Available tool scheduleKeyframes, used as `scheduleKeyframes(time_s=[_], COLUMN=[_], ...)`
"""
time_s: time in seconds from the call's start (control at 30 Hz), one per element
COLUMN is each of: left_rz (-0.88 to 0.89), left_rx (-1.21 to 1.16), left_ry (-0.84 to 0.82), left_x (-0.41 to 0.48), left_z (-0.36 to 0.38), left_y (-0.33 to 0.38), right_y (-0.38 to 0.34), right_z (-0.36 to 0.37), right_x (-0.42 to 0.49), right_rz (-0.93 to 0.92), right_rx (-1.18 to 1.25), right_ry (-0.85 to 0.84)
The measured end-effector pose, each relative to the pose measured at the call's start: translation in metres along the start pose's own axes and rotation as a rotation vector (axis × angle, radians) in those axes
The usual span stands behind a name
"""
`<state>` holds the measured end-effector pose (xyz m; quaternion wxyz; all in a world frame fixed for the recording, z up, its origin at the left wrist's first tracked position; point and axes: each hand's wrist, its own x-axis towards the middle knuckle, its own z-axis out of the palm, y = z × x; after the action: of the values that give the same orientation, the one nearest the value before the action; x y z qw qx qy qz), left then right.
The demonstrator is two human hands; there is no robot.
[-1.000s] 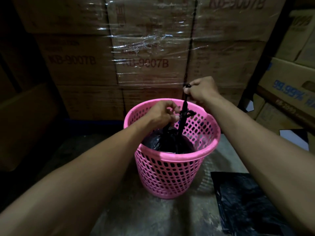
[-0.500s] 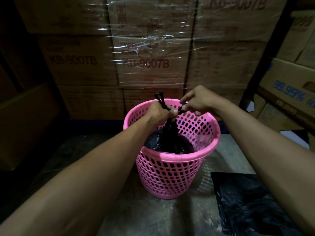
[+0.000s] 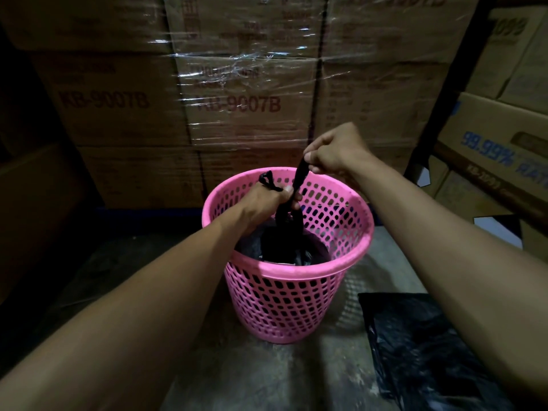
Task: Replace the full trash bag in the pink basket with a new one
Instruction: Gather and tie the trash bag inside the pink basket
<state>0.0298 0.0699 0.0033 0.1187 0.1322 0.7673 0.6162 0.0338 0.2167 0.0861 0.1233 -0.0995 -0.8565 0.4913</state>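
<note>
A pink perforated basket (image 3: pixel 284 304) stands on the concrete floor in the middle of the view. Inside it sits a full black trash bag (image 3: pixel 284 247), its top gathered into two twisted ends. My left hand (image 3: pixel 267 200) is closed on the bag's neck above the basket, with one short end sticking out past my knuckles. My right hand (image 3: pixel 335 152) is up and to the right, pinching the other end and holding it taut. A flat, folded black bag (image 3: pixel 421 348) lies on the floor to the right of the basket.
Shrink-wrapped cardboard boxes (image 3: pixel 243 93) form a wall right behind the basket. A dark shelf post (image 3: pixel 441 93) and more boxes (image 3: pixel 498 149) stand at the right. Bare concrete floor (image 3: pixel 261 378) lies in front of the basket.
My right hand has drawn away from the left one, rising up and to the right with one end of the bag. The left hand stays on the bag's neck.
</note>
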Motion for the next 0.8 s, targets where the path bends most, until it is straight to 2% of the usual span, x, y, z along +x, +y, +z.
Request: scheduleKeyframes(time_s=[0.27,0.4,0.5,0.63,0.8], left_rz=[-0.105,-0.124,-0.097,-0.055,0.099], left_rx=[-0.026,0.117,0.272,0.253,0.369], left_ry=[0.15,0.182,0.147,0.09,0.048], left_x=[0.004,0.007,0.006,0.006,-0.01], left_z=[0.003,0.003,0.002,0.004,0.01], left_y=[-0.007,-0.008,-0.007,-0.015,-0.007], right_y=[-0.001,0.003,0.011,0.019,0.029], right_z=[0.008,0.009,0.007,0.005,0.003], right_x=[-0.001,0.002,0.005,0.009,0.018], right_rz=[-0.002,-0.008,0.001,0.019,0.125], right_rx=[0.095,0.109,0.118,0.163,0.282], right_ry=[0.09,0.129,0.168,0.216,0.249])
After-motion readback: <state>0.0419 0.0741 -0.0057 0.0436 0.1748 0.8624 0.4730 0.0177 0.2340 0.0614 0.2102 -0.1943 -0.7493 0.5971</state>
